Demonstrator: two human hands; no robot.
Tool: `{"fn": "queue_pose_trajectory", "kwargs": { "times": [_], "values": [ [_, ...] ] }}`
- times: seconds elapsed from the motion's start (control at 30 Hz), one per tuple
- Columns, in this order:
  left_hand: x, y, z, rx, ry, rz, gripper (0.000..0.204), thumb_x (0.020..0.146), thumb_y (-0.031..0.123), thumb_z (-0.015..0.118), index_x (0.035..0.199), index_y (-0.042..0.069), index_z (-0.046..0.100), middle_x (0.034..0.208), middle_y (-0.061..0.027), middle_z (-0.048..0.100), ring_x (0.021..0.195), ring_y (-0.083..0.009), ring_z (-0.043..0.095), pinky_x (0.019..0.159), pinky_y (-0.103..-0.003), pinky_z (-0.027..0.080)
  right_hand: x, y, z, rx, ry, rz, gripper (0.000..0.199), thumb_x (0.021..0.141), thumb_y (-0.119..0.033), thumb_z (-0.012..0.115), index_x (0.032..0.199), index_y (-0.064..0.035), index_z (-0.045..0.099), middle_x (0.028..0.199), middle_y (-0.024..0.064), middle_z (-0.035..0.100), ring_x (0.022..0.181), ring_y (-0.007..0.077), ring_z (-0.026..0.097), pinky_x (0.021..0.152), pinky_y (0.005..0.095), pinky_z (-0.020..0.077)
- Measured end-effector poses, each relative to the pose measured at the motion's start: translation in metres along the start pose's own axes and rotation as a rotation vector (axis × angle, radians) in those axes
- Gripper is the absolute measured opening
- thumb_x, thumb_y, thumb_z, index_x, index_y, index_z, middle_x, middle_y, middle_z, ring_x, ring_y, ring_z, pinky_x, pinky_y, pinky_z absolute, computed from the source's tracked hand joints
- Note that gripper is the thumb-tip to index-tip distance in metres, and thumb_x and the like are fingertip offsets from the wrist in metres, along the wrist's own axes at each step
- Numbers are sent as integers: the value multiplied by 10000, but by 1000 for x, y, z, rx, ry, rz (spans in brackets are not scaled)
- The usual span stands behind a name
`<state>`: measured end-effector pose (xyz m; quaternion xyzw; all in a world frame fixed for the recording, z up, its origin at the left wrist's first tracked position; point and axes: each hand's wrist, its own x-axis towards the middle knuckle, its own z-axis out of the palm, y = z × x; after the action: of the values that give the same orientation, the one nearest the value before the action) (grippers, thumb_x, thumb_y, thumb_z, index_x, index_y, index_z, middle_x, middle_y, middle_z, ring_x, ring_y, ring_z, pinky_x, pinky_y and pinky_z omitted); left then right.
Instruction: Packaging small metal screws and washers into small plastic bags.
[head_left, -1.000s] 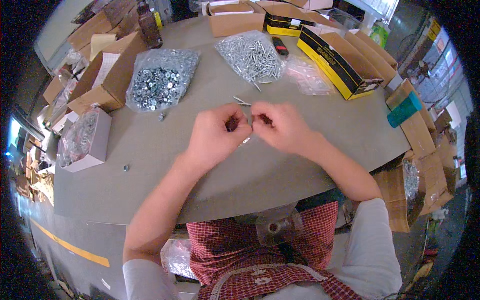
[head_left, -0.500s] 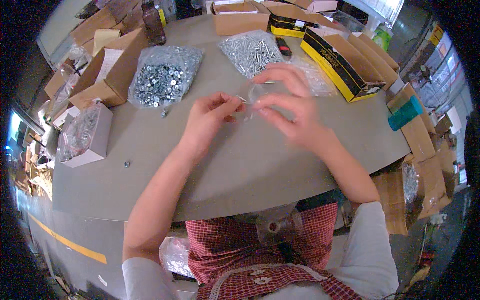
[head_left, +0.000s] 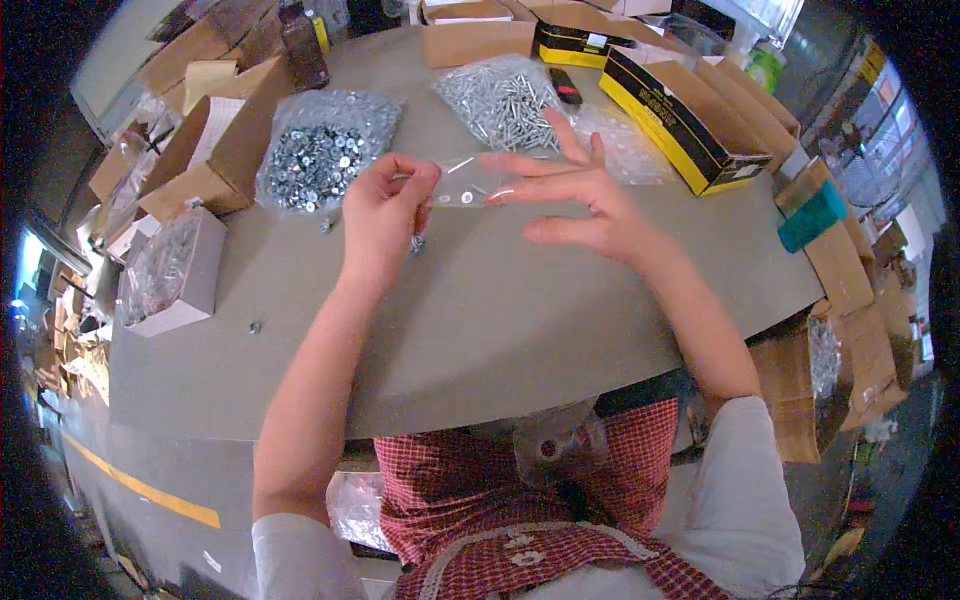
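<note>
My left hand (head_left: 382,212) pinches the left end of a small clear plastic bag (head_left: 480,190). In the bag lie a pale washer and a thin screw or two. My right hand (head_left: 585,195) is open with its fingers spread, and its fingertips meet the bag's right end. Just below my left hand shows a small metal fastener (head_left: 417,243). Beyond my hands lies a large clear bag of long silvery screws (head_left: 500,105). Left of them is another bag, full of washer-headed fasteners (head_left: 325,150). Flat clear bags (head_left: 630,150) lie past my right hand.
A black-and-yellow open box (head_left: 680,125) stands at the back right, near a red-and-black tool (head_left: 565,86). On the left are a cardboard box (head_left: 215,145) and a white box (head_left: 180,270) with bagged parts. A teal roll (head_left: 812,217) sits at the right edge. One loose fastener (head_left: 255,327) lies at left.
My left hand has moved left with the small bag, which is now stretched out flat. My right hand's fingers have spread apart. A fastener now shows below my left hand.
</note>
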<state>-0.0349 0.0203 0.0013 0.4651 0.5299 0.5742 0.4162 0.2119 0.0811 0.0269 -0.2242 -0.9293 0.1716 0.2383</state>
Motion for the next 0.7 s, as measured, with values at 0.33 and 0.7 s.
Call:
{"fn": "queue_pose_trajectory", "kwargs": {
  "times": [0.33,0.7],
  "values": [
    [-14,-15,20,977,-16,788,399,694,173,747,1043,40,605,946,-152,654,972,-377,599,929,-477,410,4,-16,37,-91,20,-297,297,868,-277,667,1143,-175,712,1271,45,649,1348,295,444,1143,642,80],
    [-2,-28,3,724,67,460,226,786,241,747,859,49,654,818,-161,686,792,-345,673,711,-428,519,67,74,23,-474,-132,428,365,811,-353,690,893,1,713,920,240,692,832,403,675,773,480,538]
  ]
}}
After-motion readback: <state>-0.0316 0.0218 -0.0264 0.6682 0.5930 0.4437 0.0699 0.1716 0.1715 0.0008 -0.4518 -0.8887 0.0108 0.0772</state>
